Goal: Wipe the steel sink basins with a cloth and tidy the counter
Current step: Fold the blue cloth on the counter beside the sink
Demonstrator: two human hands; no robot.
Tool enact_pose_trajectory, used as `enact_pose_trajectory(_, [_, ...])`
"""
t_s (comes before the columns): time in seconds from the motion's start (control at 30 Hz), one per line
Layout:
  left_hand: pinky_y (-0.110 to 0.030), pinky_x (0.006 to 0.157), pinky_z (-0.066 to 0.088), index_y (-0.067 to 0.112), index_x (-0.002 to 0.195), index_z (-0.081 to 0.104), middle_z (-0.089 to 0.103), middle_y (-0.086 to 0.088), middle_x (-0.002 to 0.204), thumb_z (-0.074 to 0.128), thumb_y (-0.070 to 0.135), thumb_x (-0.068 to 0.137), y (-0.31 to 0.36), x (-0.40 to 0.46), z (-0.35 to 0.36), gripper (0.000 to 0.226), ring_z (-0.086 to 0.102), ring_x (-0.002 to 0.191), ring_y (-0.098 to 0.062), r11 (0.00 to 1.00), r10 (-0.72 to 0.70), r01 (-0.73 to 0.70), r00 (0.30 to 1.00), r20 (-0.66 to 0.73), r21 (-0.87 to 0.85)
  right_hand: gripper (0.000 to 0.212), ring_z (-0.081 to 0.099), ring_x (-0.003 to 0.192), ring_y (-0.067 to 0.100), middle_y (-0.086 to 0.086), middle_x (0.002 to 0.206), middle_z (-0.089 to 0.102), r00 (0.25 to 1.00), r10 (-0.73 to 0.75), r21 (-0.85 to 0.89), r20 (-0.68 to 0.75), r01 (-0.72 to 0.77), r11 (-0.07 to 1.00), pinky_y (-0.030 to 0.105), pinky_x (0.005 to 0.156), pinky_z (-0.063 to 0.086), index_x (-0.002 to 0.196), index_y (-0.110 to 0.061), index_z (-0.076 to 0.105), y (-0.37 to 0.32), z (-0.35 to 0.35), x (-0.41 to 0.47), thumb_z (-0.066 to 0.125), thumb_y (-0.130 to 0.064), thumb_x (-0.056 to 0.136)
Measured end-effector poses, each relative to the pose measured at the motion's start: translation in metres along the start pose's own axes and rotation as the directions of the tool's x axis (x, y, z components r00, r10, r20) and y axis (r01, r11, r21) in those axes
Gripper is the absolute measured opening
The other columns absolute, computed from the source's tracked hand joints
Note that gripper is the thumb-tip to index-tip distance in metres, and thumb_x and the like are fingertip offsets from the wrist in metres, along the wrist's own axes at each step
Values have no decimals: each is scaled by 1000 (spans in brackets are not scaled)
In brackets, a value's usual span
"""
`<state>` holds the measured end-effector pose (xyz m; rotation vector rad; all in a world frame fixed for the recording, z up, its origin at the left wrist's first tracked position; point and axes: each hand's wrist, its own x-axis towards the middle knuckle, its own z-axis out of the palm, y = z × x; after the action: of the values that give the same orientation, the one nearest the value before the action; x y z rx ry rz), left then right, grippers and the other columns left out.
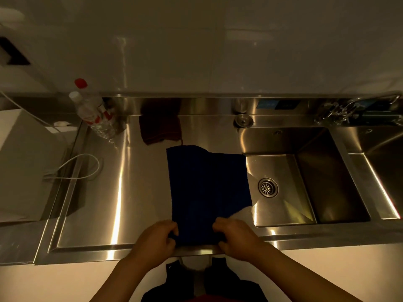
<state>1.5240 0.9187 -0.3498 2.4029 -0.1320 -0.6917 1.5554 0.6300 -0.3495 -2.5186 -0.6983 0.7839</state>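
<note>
Two hands spread the cloth on the drainboard; wiping looked finished or paused.
Both the left hand (156,238) and right hand (236,235) pinched the near edge of the blue cloth (207,182), laid flat beside the left basin (283,188). That basin looked clean; the bottles (93,112) and brown cloth (161,127) remained to tidy.
</note>
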Motion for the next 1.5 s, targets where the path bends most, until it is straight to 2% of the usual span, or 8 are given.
enact_pose_trajectory(0.2, [-12,59,44,45,77,58,63,15,79,57,20,85,-11,-8,8,26,61,71,5,1000,-25,24,965,262,6,15,56,86,15,-7,83,55,949,49,151,312,-101,983,28,68,49,78,-28,55,-7,22,-9,65,-18,76])
enact_pose_trajectory(0.3, [-16,60,49,40,87,62,65,13,81,59,14,92,-14,-5,11,26,64,73,2,996,-43,56,982,182,-65,14,61,92,17,2,98,62,966,152,211,207,-196,958,41,82,57,89,-17,61,-1,22,-1,68,-13,76])
enact_pose_trajectory(0.47, [-15,70,50,31,103,63,67,9,96,61,10,97,-17,14,-4,22,63,82,-1,992,-64,63,998,-7,-112,24,63,83,6,-8,88,63,969,241,440,47,-236,866,26,73,54,80,-33,56,14,-9,17,69,-13,82])
enact_pose_trajectory(0.6, [-10,69,47,34,102,65,67,16,96,65,14,98,-17,38,-26,21,63,86,0,982,-64,41,990,-122,-185,17,67,92,12,-2,97,68,958,285,570,-30,-218,792,25,79,55,97,-23,60,22,-30,39,70,-12,90])
enact_pose_trajectory(0.8, [-5,80,42,15,117,73,67,5,107,67,2,95,-19,91,-60,26,61,94,-7,983,-70,21,963,-261,-185,15,55,74,18,1,75,54,897,428,657,-115,-255,709,36,75,49,93,-14,56,40,-58,81,69,-6,91])
enact_pose_trajectory(1.17, [-30,73,47,13,113,71,71,-6,105,48,8,103,-23,164,-69,25,64,90,-22,991,-19,62,940,-340,117,14,61,79,13,5,88,66,772,607,674,-189,-347,652,16,65,44,99,-10,63,56,-50,138,56,1,94])
enact_pose_trajectory(1.37, [-40,88,48,9,127,65,61,-12,121,54,-8,89,-30,169,-62,43,57,110,-33,977,-92,160,911,-403,138,12,65,93,23,4,97,68,690,702,743,-175,-376,554,34,80,54,101,-11,65,64,-46,142,53,-12,100])
enact_pose_trajectory(1.5, [-39,88,50,8,125,69,64,-12,121,56,1,97,-21,147,-45,31,59,108,-30,983,82,-27,948,-308,180,10,64,94,21,1,97,67,611,742,767,-275,-326,553,30,77,49,97,-16,64,74,-48,125,54,-14,97])
